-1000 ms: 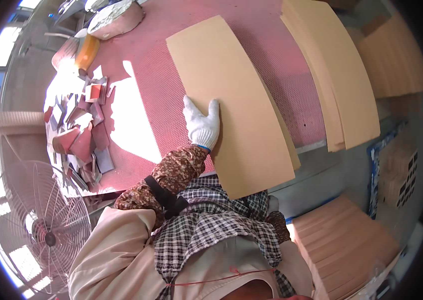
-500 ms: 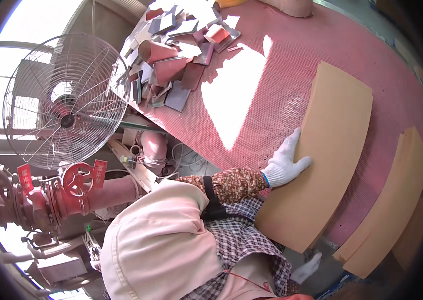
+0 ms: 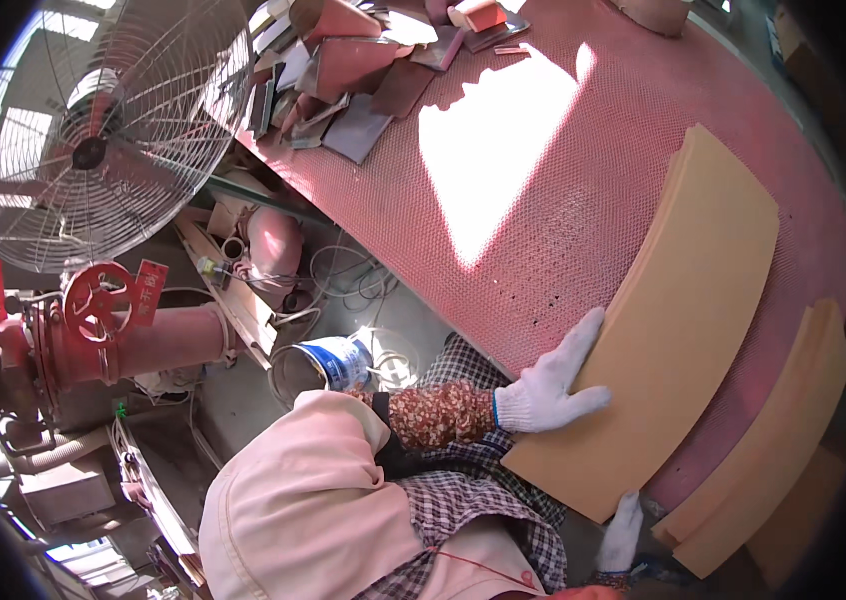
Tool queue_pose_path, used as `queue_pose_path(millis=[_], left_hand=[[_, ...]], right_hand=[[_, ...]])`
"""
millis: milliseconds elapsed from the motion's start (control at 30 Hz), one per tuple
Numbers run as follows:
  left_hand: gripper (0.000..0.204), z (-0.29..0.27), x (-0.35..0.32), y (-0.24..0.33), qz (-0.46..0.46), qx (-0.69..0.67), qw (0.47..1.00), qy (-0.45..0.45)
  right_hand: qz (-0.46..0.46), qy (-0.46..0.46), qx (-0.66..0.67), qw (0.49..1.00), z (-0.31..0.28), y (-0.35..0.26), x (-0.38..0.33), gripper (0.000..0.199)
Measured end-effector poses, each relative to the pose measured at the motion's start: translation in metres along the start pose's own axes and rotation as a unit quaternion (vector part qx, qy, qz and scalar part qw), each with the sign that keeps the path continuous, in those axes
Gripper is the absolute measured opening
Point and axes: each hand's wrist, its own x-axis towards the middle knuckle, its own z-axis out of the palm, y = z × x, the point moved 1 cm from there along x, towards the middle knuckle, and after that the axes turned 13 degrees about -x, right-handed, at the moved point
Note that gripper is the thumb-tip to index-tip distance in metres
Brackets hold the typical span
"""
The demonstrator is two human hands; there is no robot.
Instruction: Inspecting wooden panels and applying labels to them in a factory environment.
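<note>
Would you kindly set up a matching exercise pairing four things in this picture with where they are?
Things:
1. left hand
2. right hand
3. fan
4. scraps

Places:
A. far end of the red table
B. flat on the near board's left edge
C. off the table, upper left
D. below the board's near corner

Pairs: 1-B, 2-D, 3-C, 4-A
</note>
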Motion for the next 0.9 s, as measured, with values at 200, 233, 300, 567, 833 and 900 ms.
queue_pose_path(millis=[200, 233, 300, 567, 833, 900], left_hand=[[0.104, 0.002, -0.025, -0.028, -0.003, -0.101, 0.994, -0.042], [0.105, 0.004, -0.030, -0.035, 0.031, -0.041, 0.998, -0.031], [0.107, 0.002, -0.039, -0.036, 0.073, 0.006, 0.997, -0.014], [0.093, -0.045, -0.059, -0.041, 0.119, -0.088, 0.988, -0.032], [0.044, -0.154, -0.152, -0.068, 0.117, -0.276, 0.953, -0.047], [0.041, -0.185, -0.160, -0.115, 0.034, -0.390, 0.920, -0.016]], right_hand=[[-0.081, -0.053, 0.130, 0.987, 0.036, 0.040, -0.003, 0.078], [-0.077, -0.082, 0.155, 0.982, 0.043, 0.039, -0.007, 0.082], [-0.071, -0.100, 0.155, 0.980, 0.059, 0.046, -0.014, 0.087], [-0.087, -0.019, 0.150, 0.985, 0.129, 0.042, -0.039, 0.088], [-0.125, 0.220, -0.226, 0.941, 0.111, 0.014, -0.061, 0.069], [-0.240, 0.381, -0.283, 0.847, 0.106, 0.011, -0.056, 0.058]])
